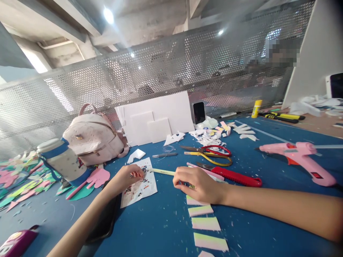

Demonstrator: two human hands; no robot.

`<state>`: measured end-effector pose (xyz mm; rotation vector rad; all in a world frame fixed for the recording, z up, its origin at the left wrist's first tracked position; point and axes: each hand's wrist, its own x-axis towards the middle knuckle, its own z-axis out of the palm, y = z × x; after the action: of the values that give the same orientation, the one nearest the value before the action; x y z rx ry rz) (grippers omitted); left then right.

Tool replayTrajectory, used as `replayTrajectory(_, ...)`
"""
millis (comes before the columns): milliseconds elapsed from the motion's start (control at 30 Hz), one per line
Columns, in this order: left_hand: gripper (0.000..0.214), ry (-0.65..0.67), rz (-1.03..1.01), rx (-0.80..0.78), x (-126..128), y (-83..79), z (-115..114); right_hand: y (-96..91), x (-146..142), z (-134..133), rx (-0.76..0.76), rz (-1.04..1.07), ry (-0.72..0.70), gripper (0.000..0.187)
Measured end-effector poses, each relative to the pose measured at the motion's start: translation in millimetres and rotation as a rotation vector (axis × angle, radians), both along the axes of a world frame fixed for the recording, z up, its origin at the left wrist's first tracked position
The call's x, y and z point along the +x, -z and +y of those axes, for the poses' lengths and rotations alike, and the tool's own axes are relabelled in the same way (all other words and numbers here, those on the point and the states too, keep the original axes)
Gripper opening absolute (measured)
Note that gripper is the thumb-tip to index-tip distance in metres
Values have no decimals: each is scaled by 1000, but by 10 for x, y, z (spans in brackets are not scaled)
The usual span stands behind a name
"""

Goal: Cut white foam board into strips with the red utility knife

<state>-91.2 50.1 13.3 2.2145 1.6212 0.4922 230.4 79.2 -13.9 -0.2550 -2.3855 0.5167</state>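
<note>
My left hand (pixel 130 178) is closed, fingers curled over a white paper sheet (pixel 148 191) strewn with dark and coloured crumbs. Whatever it pinches is hidden. My right hand (pixel 199 184) is closed too, above the top of a row of strips (pixel 205 223) fading from yellow-green to pink. A bit of yellow-green shows between its fingers, but I cannot make out what they hold. A pale yellow pencil-like stick (pixel 164 172) runs from the sheet to the right hand's knuckles, which hide its near end.
Beyond my right hand lie scissors (pixel 210 153), a red utility knife (pixel 238 176) and a pink glue gun (pixel 300 157). On the left are a backpack (pixel 92 137), a cup (pixel 63 162) and a dark phone (pixel 103 223). White boards (pixel 174 107) stand behind.
</note>
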Motion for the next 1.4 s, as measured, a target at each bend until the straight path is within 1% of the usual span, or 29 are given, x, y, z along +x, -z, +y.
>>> replayTrajectory(267, 14, 22, 23, -24, 13, 8, -5, -3, -6, -7, 10, 21, -11, 10)
replayTrajectory(567, 14, 49, 49, -17, -1, 8, -17, -6, -3, -5, 11, 14, -11, 10)
replayTrajectory(867, 14, 31, 55, -3, 45, -1, -29, -3, -9, 0, 27, 21, -18, 11)
replayTrajectory(1100, 15, 17, 62, 19, 18, -19, -30, -11, -6, -6, 10, 20, -26, 10)
replayTrajectory(1400, 12, -2, 72, 79, -46, 80, 11, -25, -4, -10, 25, -4, -20, 10)
